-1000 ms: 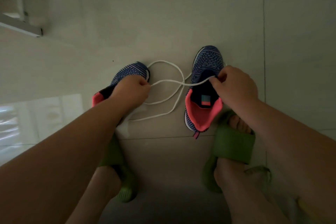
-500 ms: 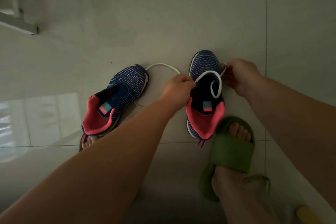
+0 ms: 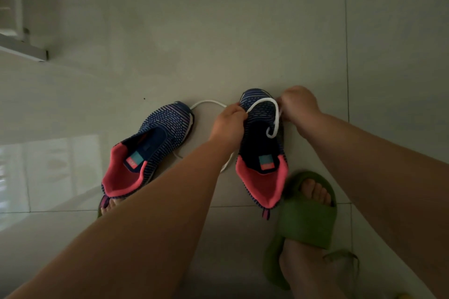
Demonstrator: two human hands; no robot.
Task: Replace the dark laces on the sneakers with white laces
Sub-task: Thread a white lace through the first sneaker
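Fingers of left hand and right hand both pinch the white lace, arched over the toe of the right-side sneaker; loose end curls over its opening. More lace loops on the floor toward the other sneaker. Teal-and-pink insole labels, writing unreadable. Green slide sandal just beside. Glossy pale tiles, dim light.

The person is wearing chunky green slide sandals with open toes; both forearms are showing bare, no sleeves.
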